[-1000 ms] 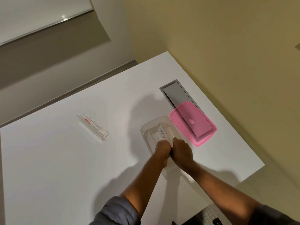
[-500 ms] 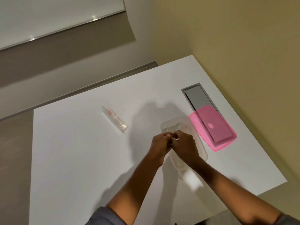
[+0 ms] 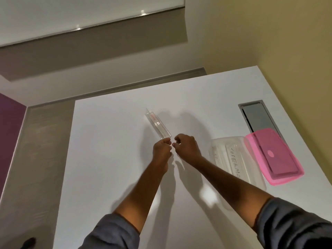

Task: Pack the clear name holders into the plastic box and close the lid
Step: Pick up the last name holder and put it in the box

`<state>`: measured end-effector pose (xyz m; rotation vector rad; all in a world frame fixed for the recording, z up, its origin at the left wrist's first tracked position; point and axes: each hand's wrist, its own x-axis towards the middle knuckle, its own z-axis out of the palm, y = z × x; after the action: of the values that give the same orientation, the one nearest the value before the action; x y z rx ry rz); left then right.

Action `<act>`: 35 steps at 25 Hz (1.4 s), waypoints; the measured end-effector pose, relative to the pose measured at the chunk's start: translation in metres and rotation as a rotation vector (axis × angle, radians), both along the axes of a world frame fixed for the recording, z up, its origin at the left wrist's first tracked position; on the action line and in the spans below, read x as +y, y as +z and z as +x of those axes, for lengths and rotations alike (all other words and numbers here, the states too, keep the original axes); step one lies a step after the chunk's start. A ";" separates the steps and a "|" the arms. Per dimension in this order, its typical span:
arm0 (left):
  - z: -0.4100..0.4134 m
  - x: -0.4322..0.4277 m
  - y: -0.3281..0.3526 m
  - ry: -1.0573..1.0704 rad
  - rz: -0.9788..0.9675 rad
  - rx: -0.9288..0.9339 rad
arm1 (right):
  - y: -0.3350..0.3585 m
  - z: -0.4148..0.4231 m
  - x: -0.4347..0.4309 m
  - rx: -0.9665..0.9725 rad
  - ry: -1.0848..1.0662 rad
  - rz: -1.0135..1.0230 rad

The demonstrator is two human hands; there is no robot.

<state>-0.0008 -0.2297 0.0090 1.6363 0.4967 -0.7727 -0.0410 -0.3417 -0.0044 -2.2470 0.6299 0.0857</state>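
Both hands have left the box (image 3: 231,159) for the last holder (image 3: 158,125); left hand (image 3: 161,150) pinches its end, right hand (image 3: 186,147) hovers loosely curled, empty.

A white desk (image 3: 111,159) fills the frame's middle. A grey rectangular cable hatch (image 3: 255,117) is set into it at the right. A purple panel (image 3: 9,133) shows at the left edge.
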 end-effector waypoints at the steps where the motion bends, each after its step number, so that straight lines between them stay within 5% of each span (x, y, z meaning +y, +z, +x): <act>1: 0.010 0.003 -0.003 0.002 0.035 -0.018 | -0.004 0.011 0.005 0.015 0.021 -0.002; 12: 0.068 0.017 -0.050 -0.013 0.095 -0.023 | -0.048 0.079 0.031 0.110 -0.041 0.024; 23: 0.071 0.032 -0.059 0.050 -0.058 0.073 | -0.048 0.074 0.037 0.011 -0.063 0.087; 35: 0.058 0.048 -0.034 0.307 -0.280 0.130 | -0.009 0.017 0.020 0.018 -0.201 0.678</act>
<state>0.0576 -0.1819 -0.0254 1.2211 0.6824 -0.6862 -0.0244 -0.3220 -0.0137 -1.5257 0.7059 0.1884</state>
